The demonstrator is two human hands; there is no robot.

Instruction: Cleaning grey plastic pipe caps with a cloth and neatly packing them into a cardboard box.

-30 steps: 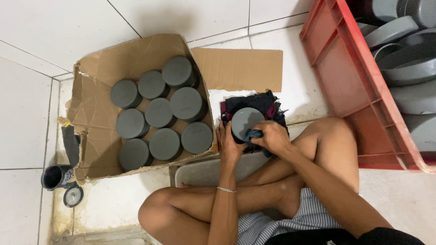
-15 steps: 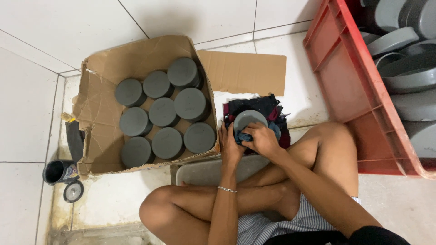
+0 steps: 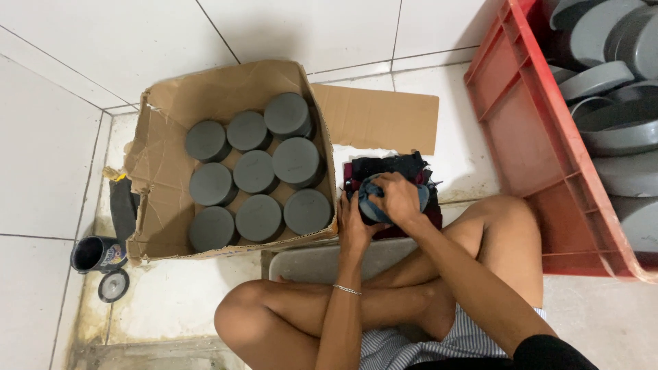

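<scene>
My left hand (image 3: 352, 225) grips the near left side of a round grey cap (image 3: 424, 196) held over a pile of dark rags (image 3: 385, 164). On top of the cap lies my right hand (image 3: 398, 198), pressing a blue cloth (image 3: 371, 194) against it. Hand and cloth hide most of the cap. To the left stands an open cardboard box (image 3: 163, 157) with several matching grey caps (image 3: 255, 171) laid flat in rows.
A red plastic crate (image 3: 522, 137) on the right holds several grey caps and fittings (image 3: 610, 130). The box's flap (image 3: 377, 116) lies flat on the tiles. A small black can (image 3: 96, 253) and its lid (image 3: 113, 286) sit at the left. A grey tray (image 3: 322, 262) lies under my crossed legs.
My right hand has slid with the blue cloth from the cap's near edge over its top, so the cap's grey face is now covered. The left hand keeps its grip.
</scene>
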